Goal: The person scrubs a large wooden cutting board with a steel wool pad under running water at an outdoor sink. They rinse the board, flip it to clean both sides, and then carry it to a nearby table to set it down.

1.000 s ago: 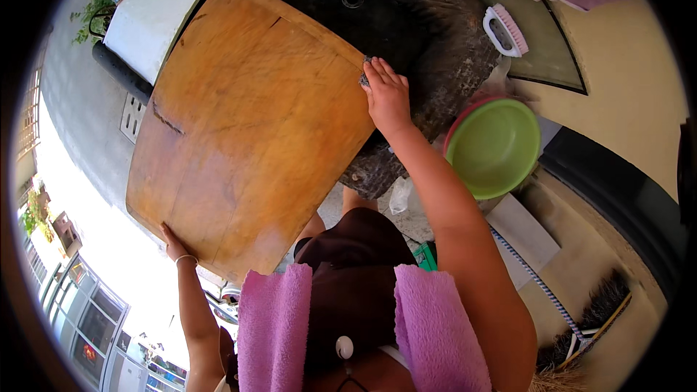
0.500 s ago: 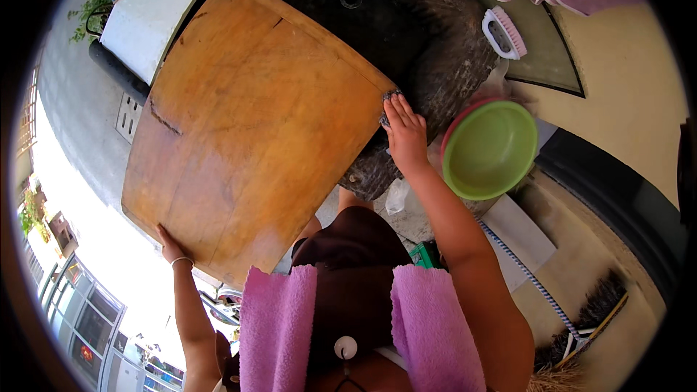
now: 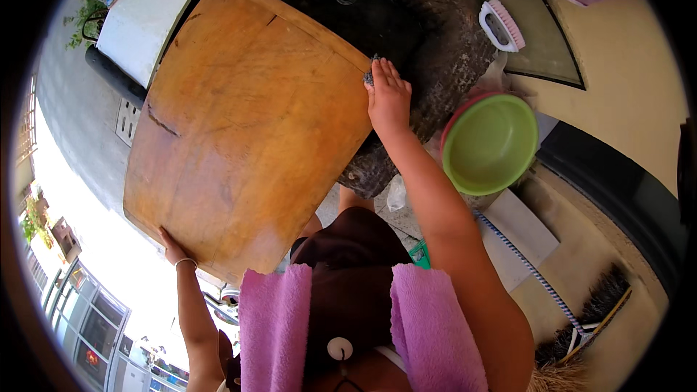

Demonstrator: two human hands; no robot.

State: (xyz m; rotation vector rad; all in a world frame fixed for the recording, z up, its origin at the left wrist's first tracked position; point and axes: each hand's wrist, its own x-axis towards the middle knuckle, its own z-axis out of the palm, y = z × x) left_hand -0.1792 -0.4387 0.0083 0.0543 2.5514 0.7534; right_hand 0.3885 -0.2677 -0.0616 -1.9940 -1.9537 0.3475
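In the head view, the wooden board (image 3: 247,131) was in front of the person, and it hid one part of the dark sink (image 3: 396,25) beyond its far edge. At the right corner of the board, the right hand (image 3: 390,98) was bent over a grey scouring pad (image 3: 369,78), its fingers close together and the pad held between them and the wood. The left hand (image 3: 173,248) touched the board at its near left edge; its underside was hidden, so I could not tell how far it was closed. To the right of the board, well apart from it, stood a green basin (image 3: 490,147). Farther off, on the far right side of the board, lay a white and pink brush (image 3: 506,27).
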